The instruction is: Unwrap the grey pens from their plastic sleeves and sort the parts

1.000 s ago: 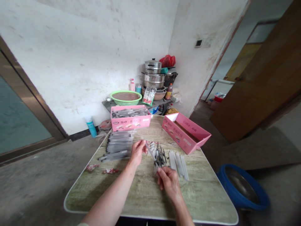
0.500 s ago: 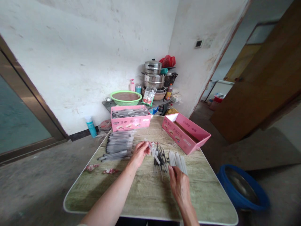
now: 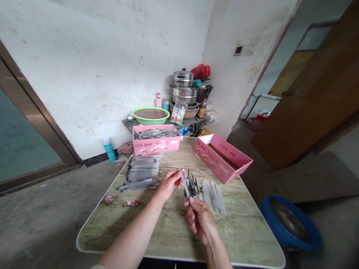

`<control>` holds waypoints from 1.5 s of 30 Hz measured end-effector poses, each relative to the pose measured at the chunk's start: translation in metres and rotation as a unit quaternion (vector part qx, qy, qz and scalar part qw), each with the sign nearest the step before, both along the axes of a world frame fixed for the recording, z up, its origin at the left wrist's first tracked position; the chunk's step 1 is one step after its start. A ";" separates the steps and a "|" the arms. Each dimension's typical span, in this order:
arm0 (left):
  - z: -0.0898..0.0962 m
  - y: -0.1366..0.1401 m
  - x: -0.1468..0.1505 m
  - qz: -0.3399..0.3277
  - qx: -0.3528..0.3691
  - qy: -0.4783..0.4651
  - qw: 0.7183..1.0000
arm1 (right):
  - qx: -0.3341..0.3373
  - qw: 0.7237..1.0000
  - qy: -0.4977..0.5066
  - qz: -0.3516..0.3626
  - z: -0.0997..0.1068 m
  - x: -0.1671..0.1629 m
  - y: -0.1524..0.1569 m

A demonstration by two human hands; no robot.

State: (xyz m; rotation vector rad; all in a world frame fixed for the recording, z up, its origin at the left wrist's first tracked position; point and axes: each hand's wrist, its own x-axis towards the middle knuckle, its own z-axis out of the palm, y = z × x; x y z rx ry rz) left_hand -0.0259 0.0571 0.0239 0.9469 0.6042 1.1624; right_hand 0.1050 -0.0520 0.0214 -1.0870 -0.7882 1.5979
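A translucent whitish pen point(image 3: 185, 184) slants between my two hands above the middle of the table. Its upper end is pinched by the fingers of my left hand point(image 3: 170, 183). At the lower end, the thumb and fingers of my right hand point(image 3: 199, 216) are closed on it. Just behind the pen lies a loose heap of thin black pen parts point(image 3: 193, 184), partly covered. To its right, clear whitish tubes point(image 3: 214, 196) lie side by side. Left of my hands, many pens with dark ends point(image 3: 143, 170) are stacked in a row.
A pink box point(image 3: 157, 145) full of pens stands at the table's back left. Another pink box point(image 3: 215, 158) sits askew at the back right. Behind the table are a green basin point(image 3: 150, 120) and stacked pots point(image 3: 183, 91). A blue tub point(image 3: 291, 222) stands on the floor at right.
My right hand has moved left from the clear tubes and taken hold of the pen's lower end. My left hand still holds the upper end, shifted slightly right.
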 end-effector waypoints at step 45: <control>-0.007 -0.006 0.012 0.001 -0.030 0.030 0.999 | 0.160 0.912 -0.353 -0.138 -0.003 -0.007 -0.008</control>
